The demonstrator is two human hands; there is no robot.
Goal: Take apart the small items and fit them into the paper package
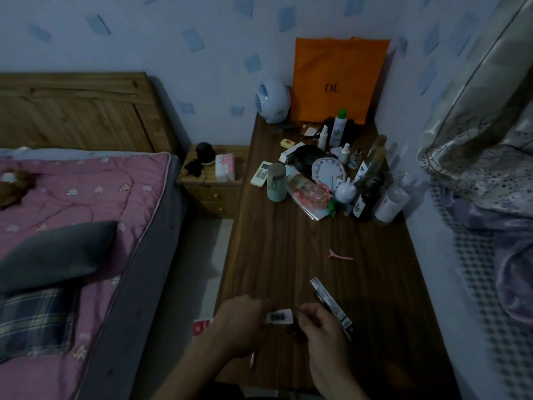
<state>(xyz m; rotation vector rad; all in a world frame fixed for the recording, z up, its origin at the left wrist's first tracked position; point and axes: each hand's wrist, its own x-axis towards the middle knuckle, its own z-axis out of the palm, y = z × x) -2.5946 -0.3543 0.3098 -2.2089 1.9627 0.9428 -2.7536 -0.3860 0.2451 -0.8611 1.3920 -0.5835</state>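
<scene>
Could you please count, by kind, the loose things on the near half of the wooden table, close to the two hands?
Small white barcode label, held between left hand and right hand: 1
Long narrow box: 1
Pink hair clip: 1
Pen-like stick: 1
Total: 4

Both hands — left hand (240, 321), right hand (320, 324) — pinch a small white box (279, 316) above the desk (288, 255).

Desk (288, 249) dark wood-grain, smooth; bag (336, 79) matt cloth; label (279, 316) perhaps paper.
</scene>
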